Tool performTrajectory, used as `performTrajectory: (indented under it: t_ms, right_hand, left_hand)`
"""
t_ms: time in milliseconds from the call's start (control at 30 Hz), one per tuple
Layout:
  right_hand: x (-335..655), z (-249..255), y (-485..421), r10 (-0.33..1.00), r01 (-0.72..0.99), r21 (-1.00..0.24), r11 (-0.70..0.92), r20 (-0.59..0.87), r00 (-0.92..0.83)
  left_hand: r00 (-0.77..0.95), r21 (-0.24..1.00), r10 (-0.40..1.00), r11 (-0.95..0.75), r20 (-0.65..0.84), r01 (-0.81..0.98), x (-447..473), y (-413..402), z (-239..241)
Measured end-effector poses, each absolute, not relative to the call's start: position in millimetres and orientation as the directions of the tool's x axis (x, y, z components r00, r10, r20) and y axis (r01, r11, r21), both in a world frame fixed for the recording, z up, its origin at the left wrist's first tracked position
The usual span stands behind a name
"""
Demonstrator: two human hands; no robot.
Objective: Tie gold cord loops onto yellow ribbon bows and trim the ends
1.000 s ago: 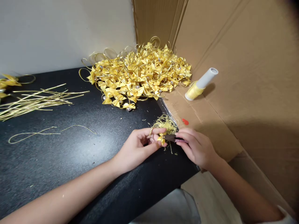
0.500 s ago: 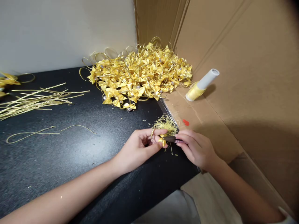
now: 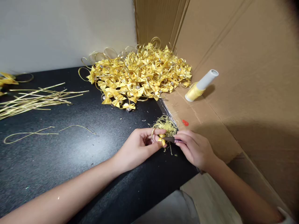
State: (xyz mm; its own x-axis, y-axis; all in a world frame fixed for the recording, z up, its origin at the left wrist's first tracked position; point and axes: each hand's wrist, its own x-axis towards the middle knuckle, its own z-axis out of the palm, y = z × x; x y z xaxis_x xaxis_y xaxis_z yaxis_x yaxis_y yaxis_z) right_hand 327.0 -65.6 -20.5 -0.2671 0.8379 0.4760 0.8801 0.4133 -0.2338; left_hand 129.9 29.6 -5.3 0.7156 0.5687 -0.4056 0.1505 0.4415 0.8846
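Observation:
My left hand [image 3: 145, 142] pinches a small yellow ribbon bow [image 3: 162, 142] between thumb and fingers, close to the table's right edge. A gold cord loop [image 3: 152, 133] shows by its forefinger. From the right, my right hand [image 3: 195, 148] is closed around a dark-bladed cutting tool [image 3: 170, 139], its handle mostly hidden by the fingers. The blade tip touches or nearly touches the bow. Just behind both hands lies a tangle of pale yellow thread scraps [image 3: 166, 123].
A large heap of yellow bows with gold loops and bells [image 3: 137, 73] lies at the back. Gold cords [image 3: 39, 101] are spread at left, with loose thread [image 3: 30, 133] nearer. A white tube wound with yellow thread [image 3: 201, 85] stands on cardboard at right, near a red piece [image 3: 185, 122].
Both hands stay nearly in place with the bow and the tool. The tool has shifted very slightly against the bow, and the whole view has moved a little.

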Motion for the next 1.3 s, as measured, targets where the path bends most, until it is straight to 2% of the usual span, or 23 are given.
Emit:
performTrajectory:
  t_ms: [133, 267, 400, 500, 667, 767, 1033, 1300]
  right_hand:
    - [331, -24, -67, 0.856, 0.881, -0.318, 0.350, 0.491, -0.163]
    - [339, -28, -68, 0.831, 0.890, -0.446, 0.094, 0.528, 0.177]
    - [344, -30, -64, 0.747, 0.892, -0.418, -0.173, 0.535, 0.395]
    - [345, -31, -61, 0.742, 0.882, -0.393, -0.258, 0.505, 0.442]
    - [347, -40, -61, 0.703, 0.835, -0.503, -0.222, 0.511, 0.494]
    - [347, -44, -61, 0.689, 0.835, -0.491, -0.248, 0.516, 0.508]
    - [340, -37, -59, 0.666, 0.792, -0.375, -0.481, 0.431, 0.609]
    - [341, -38, -57, 0.673, 0.770, -0.370, -0.520, 0.377, 0.636]
  left_hand:
    - [0.727, 0.894, 0.565, 0.420, -0.391, 0.154, 130, 30, -4]
    - [0.759, 0.938, 0.579, 0.325, -0.299, 0.121, 129, 30, -9]
    - [0.792, 0.986, 0.594, 0.154, -0.145, 0.066, 124, 29, -17]
    - [0.800, 1.000, 0.600, -0.005, -0.021, 0.030, 119, 27, -19]
    - [0.798, 0.987, 0.598, -0.160, 0.075, 0.027, 116, 24, -18]
    - [0.801, 0.982, 0.593, -0.185, 0.080, 0.039, 115, 22, -17]
    - [0.795, 0.980, 0.596, -0.199, 0.108, 0.017, 113, 16, -15]
    - [0.780, 0.972, 0.607, -0.234, 0.151, -0.006, 111, 14, -13]
